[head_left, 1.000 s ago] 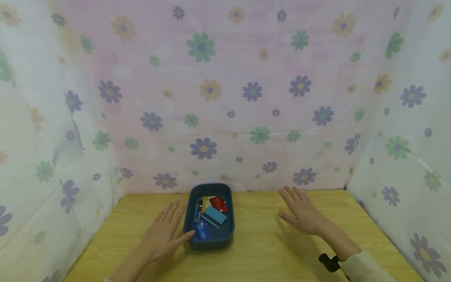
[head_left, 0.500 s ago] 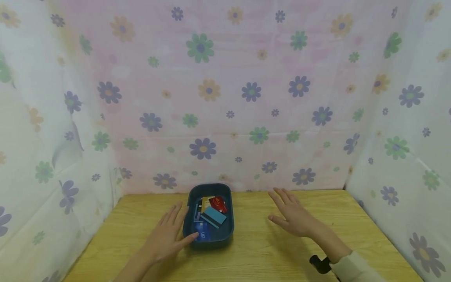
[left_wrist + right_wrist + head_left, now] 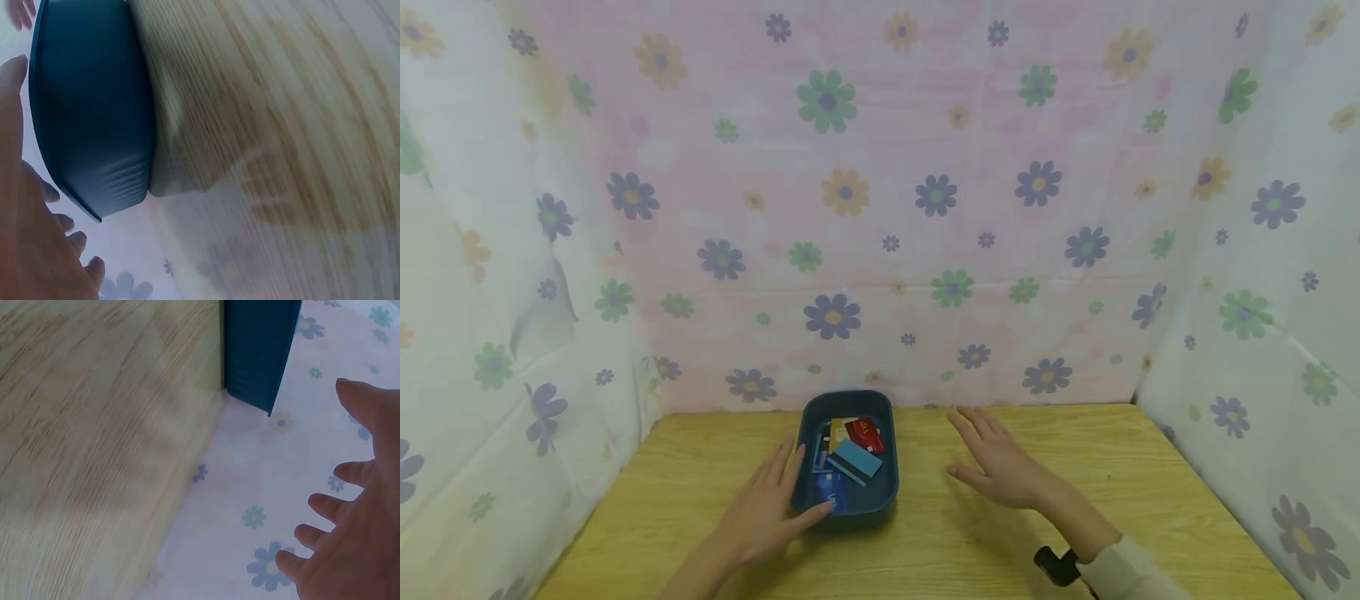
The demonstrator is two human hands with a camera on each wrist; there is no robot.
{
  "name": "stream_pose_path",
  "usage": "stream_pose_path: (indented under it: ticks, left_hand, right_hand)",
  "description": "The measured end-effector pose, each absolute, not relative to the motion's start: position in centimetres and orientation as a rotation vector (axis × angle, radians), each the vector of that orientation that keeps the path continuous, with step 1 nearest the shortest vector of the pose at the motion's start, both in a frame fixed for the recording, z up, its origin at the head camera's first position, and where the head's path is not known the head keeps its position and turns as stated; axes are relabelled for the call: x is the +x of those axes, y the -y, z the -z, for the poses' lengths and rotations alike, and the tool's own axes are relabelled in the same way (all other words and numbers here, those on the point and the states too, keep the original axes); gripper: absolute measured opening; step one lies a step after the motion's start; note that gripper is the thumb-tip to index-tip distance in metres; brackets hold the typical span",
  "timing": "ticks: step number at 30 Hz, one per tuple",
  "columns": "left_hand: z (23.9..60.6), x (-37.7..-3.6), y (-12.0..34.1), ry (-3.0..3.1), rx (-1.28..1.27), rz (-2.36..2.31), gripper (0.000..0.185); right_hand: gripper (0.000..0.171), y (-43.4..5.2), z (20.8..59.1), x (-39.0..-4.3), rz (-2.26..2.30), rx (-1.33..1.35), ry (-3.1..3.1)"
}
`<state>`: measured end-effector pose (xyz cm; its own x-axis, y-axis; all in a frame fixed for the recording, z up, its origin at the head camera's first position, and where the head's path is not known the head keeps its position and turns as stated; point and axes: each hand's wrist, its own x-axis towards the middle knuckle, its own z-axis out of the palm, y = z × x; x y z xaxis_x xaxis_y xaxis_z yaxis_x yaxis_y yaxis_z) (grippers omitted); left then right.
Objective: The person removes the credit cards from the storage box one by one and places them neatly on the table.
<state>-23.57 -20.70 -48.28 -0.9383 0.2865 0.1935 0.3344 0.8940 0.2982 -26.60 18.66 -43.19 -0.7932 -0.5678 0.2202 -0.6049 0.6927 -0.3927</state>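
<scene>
A dark teal plastic bin stands on the wooden table, a little left of the middle. Several cards lie in it: a light blue card with a dark stripe, a red card, a yellow card and a dark blue card. My left hand is at the bin's left side, fingers extended, thumb over the near corner; whether it touches the rim I cannot tell. To the right of the bin, apart from it, my right hand hovers over the table with straight fingers, holding nothing.
The wooden table ends at a flower-printed cloth backdrop, which also closes off both sides. A black strap piece hangs under the right wrist, by the light sleeve.
My right hand has moved left, closer to the bin. My left hand has shifted slightly right against the bin's near left corner. The bin and cards stay where they were.
</scene>
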Motion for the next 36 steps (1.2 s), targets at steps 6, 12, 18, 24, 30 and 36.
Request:
stream_pose_path:
  ticks: [6,12,18,24,30,36]
  left_hand:
    - [48.3,-23.8,19.9,2.948,-0.451,0.520,0.111]
    - [48.5,-24.3,19.1,2.979,-0.399,0.521,0.117]
    - [48.1,-24.3,18.3,3.015,-0.365,0.500,0.121]
    - [47.9,-24.3,18.1,3.038,-0.323,0.538,0.124]
    - [48.1,-24.5,18.2,3.059,-0.272,0.633,0.129]
    - [48.0,-24.4,18.1,3.057,-0.273,0.658,0.129]
  right_hand:
    - [0.078,-17.5,43.2,-26.9,-0.725,1.010,2.804]
    - [0.079,-16.2,43.1,-27.1,-0.749,1.040,2.812]
    - [0.078,-15.2,43.7,-27.2,-0.811,1.048,2.836]
    - [0.078,-13.9,44.2,-27.4,-0.885,1.067,2.840]
    - [0.077,-11.8,44.4,-27.7,-0.985,1.036,2.846]
    - [0.078,-9.4,44.6,-28.1,-1.076,1.019,2.848]
